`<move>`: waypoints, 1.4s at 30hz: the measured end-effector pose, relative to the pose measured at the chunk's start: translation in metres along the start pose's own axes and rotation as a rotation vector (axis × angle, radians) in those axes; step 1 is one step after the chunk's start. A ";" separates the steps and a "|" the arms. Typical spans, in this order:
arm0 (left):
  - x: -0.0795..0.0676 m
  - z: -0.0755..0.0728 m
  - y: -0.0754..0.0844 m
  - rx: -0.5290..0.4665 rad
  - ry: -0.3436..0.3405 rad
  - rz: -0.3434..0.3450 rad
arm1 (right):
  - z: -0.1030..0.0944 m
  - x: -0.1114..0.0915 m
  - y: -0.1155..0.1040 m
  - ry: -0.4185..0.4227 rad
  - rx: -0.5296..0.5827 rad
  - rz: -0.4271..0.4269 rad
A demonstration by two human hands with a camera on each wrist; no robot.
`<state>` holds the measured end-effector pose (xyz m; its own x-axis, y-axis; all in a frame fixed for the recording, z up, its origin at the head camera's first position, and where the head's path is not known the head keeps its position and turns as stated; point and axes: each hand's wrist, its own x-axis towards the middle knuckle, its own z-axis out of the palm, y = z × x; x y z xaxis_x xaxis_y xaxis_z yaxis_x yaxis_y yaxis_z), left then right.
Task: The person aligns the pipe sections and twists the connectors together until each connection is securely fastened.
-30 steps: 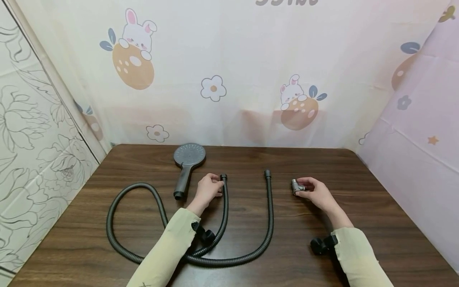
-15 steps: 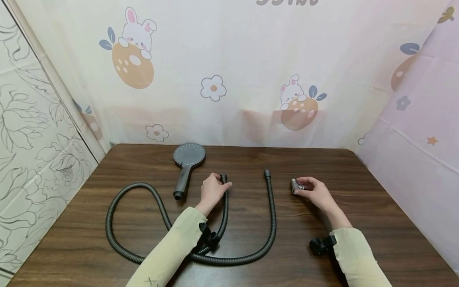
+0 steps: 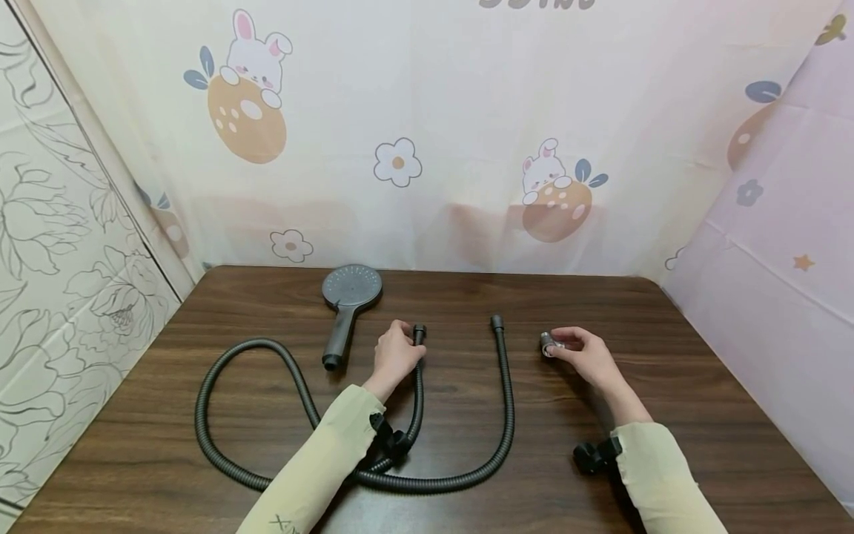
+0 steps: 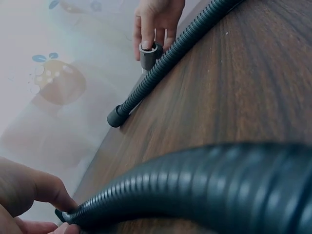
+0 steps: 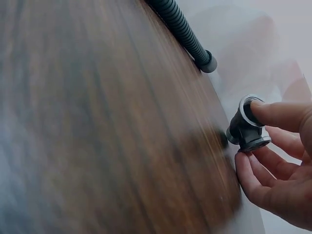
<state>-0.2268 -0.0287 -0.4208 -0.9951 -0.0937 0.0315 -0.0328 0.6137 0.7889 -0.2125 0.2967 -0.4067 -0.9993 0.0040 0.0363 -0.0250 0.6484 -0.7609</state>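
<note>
In the head view, my left hand pinches a dark grey ribbed shower hose just below one of its end nuts. The left wrist view has the thumb and fingers round the hose near that end. To the right, my right hand holds a small metal tee fitting between thumb and fingertips. Seen from the right wrist, the thumb lies at one round, threaded opening of the fitting, and fingertips touch its underside. The hose's other end lies between the hands.
A grey hand shower lies face up at the back of the brown wooden table, left of the left hand. The hose loops on the left and passes under the left forearm. A patterned curtain hangs behind the table.
My left hand has moved slightly right and its thumb has come round the hose, now pinching it; that end has shifted slightly. My right hand has tilted the tee fitting a little.
</note>
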 end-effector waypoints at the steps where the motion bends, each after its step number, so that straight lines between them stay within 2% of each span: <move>1: 0.000 0.000 0.000 -0.004 0.000 -0.001 | 0.000 0.000 -0.001 -0.001 0.030 0.007; 7: 0.002 0.001 -0.001 -0.042 0.013 0.038 | 0.003 0.000 -0.004 -0.029 0.346 0.062; 10: 0.002 0.001 -0.001 -0.077 0.019 0.081 | 0.004 0.000 -0.004 -0.032 0.450 0.085; 17: 0.003 0.001 -0.001 -0.144 0.016 0.173 | 0.005 -0.003 -0.007 -0.015 0.537 0.125; 21: 0.004 0.001 0.000 -0.174 -0.005 0.178 | 0.006 -0.004 -0.010 -0.012 0.568 0.137; 25: 0.004 0.001 0.000 -0.204 -0.026 0.165 | 0.007 -0.004 -0.012 -0.022 0.666 0.150; 29: 0.003 -0.001 0.001 -0.223 -0.035 0.172 | 0.006 -0.003 -0.015 -0.065 0.788 0.171; 37: 0.001 -0.004 0.002 -0.182 -0.055 0.238 | 0.005 -0.005 -0.020 -0.160 0.941 0.228; 42: 0.001 -0.003 0.002 -0.183 -0.066 0.279 | 0.005 -0.005 -0.022 -0.211 1.039 0.229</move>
<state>-0.2277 -0.0300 -0.4171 -0.9675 0.1130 0.2263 0.2529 0.4568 0.8529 -0.2073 0.2793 -0.3934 -0.9650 -0.1526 -0.2132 0.2518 -0.3131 -0.9157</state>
